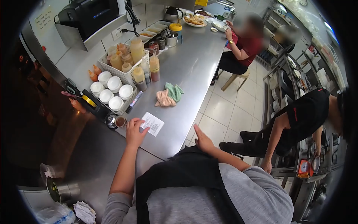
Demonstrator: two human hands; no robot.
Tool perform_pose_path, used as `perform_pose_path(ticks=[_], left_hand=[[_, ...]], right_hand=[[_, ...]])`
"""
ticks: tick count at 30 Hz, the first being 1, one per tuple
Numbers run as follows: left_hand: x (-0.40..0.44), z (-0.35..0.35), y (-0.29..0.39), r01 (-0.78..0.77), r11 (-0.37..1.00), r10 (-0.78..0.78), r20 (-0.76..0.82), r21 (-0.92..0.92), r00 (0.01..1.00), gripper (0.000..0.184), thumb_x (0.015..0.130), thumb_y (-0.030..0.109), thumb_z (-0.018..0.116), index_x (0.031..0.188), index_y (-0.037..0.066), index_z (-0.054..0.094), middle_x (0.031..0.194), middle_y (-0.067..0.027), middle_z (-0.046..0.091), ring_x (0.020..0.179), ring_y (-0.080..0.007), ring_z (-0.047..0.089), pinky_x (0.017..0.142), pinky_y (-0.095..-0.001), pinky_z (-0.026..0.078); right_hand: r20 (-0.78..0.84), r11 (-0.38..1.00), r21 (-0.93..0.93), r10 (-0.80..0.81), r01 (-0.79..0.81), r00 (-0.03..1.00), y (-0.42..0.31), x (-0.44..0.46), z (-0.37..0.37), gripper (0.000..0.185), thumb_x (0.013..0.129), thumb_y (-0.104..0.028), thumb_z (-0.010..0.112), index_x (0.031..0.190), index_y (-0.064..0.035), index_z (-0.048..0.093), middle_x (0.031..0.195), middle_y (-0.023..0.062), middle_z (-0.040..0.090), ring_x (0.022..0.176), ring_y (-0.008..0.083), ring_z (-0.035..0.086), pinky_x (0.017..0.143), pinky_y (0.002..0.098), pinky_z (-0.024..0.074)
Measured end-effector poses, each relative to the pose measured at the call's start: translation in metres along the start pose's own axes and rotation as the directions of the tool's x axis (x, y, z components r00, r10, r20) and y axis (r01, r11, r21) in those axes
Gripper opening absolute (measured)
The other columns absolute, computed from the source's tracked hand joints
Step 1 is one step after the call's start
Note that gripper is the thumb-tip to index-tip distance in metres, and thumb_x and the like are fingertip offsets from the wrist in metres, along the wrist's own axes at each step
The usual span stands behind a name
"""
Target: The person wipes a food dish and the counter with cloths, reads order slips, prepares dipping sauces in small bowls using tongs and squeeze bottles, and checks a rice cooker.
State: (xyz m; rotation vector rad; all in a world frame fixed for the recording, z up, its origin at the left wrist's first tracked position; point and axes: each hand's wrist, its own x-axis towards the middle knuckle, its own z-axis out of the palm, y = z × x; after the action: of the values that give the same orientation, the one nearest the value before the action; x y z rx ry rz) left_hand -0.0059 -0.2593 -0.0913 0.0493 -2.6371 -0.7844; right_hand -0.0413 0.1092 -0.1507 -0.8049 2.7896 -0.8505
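Observation:
A small white printed slip (152, 124) lies flat on the steel counter (186, 76). My left hand (135, 131) rests at its left edge, thumb and fingers apart, the fingertips touching or just over the paper. Beside that hand stands a small cup of brown contents (120, 121), with a round metal-topped item (111, 121) next to it. My right hand (203, 141) is held out past the counter's front edge, fingers stretched and nothing in them. A pink cloth (165, 98) and a green cloth (174, 92) sit crumpled beyond the slip.
Stacked white bowls (115, 84), a marker (134, 102), a tape dispenser (90, 102) and a basket of sauce bottles (126, 56) line the left side. A seated person (250, 48) is at the far end; another person in black (305, 115) bends by the shelves on the right.

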Motion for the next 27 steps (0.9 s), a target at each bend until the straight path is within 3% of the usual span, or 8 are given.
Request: perform_pose_path(ticks=[1,3,7,12,18,22,25,27], left_hand=[[0.001,0.001,0.001,0.006,1.000,-0.006,-0.027,0.001,1.000,0.041,0.073,0.024,0.081,0.108,0.009,0.065,0.114,-0.0106,0.056,0.106,-0.0324,0.053,0.094,-0.0429,0.044],[0.001,0.003,0.000,0.012,1.000,-0.012,-0.083,0.002,0.996,0.046,0.073,0.023,0.081,0.111,0.008,0.061,0.115,-0.0107,0.056,0.108,-0.0339,0.053,0.095,-0.0438,0.043],[-0.002,0.007,-0.008,-0.011,1.000,0.009,-0.075,-0.019,0.997,0.027,0.077,0.020,0.077,0.100,0.009,0.065,0.110,-0.0098,0.057,0.106,-0.0321,0.054,0.093,-0.0423,0.044],[-0.005,0.005,-0.007,0.019,0.998,-0.027,-0.129,-0.064,0.991,0.015,0.083,0.009,0.068,0.097,0.009,0.067,0.107,-0.0091,0.059,0.103,-0.0299,0.056,0.090,-0.0390,0.046],[-0.003,0.008,-0.011,-0.004,0.997,-0.007,-0.138,-0.077,0.990,0.011,0.084,0.008,0.066,0.095,0.008,0.067,0.106,-0.0078,0.061,0.103,-0.0286,0.057,0.090,-0.0389,0.047],[-0.003,0.003,-0.007,0.015,0.995,-0.027,-0.114,-0.100,0.993,0.012,0.084,0.013,0.069,0.094,0.008,0.066,0.108,-0.0073,0.060,0.104,-0.0284,0.057,0.091,-0.0388,0.046],[-0.002,-0.001,-0.004,0.056,0.997,-0.058,-0.045,-0.052,0.997,0.020,0.083,0.020,0.073,0.096,0.008,0.064,0.110,-0.0066,0.059,0.106,-0.0279,0.055,0.092,-0.0383,0.046],[-0.002,-0.001,-0.004,0.057,0.998,-0.058,-0.015,-0.033,0.998,0.029,0.080,0.021,0.076,0.102,0.009,0.062,0.114,-0.0068,0.058,0.107,-0.0284,0.055,0.093,-0.0385,0.045]], right_hand=[[0.185,0.986,0.082,0.128,-0.145,0.974,0.009,-0.016,0.008,0.075,0.084,-0.008,0.056,0.151,-0.0040,0.023,0.154,0.0199,0.031,0.125,0.0425,0.049,0.104,0.0436,0.0437],[0.376,0.924,0.327,0.066,-0.199,0.924,0.111,-0.067,0.085,0.058,0.087,-0.017,0.057,0.141,-0.0024,0.043,0.141,0.0241,0.048,0.120,0.0419,0.053,0.101,0.0444,0.0450],[0.569,0.938,-0.015,0.293,-0.347,0.768,0.133,-0.122,0.050,0.050,0.088,-0.018,0.056,0.134,-0.0028,0.048,0.133,0.0240,0.052,0.116,0.0415,0.055,0.098,0.0448,0.0463],[0.637,0.918,-0.185,0.385,-0.352,0.668,0.140,-0.125,0.015,0.041,0.088,-0.020,0.056,0.126,-0.0032,0.054,0.122,0.0238,0.056,0.110,0.0410,0.058,0.094,0.0452,0.0480],[0.642,0.915,-0.264,0.403,-0.305,0.652,0.127,-0.103,0.007,0.032,0.089,-0.022,0.055,0.115,-0.0037,0.061,0.110,0.0235,0.062,0.103,0.0403,0.062,0.088,0.0457,0.0499],[0.582,0.920,-0.306,0.385,-0.246,0.716,0.104,-0.064,0.012,0.029,0.090,-0.023,0.055,0.108,-0.0040,0.066,0.102,0.0234,0.066,0.098,0.0399,0.064,0.085,0.0460,0.0513],[0.352,0.938,-0.295,0.285,-0.184,0.892,0.060,-0.007,-0.011,0.028,0.090,-0.024,0.055,0.103,-0.0043,0.069,0.096,0.0232,0.068,0.095,0.0396,0.066,0.082,0.0463,0.0523],[0.179,0.958,-0.186,0.251,-0.218,0.951,0.006,0.046,-0.055,0.024,0.091,-0.025,0.058,0.098,-0.0055,0.070,0.079,0.0205,0.067,0.071,0.0393,0.065,0.063,0.0484,0.0508]])
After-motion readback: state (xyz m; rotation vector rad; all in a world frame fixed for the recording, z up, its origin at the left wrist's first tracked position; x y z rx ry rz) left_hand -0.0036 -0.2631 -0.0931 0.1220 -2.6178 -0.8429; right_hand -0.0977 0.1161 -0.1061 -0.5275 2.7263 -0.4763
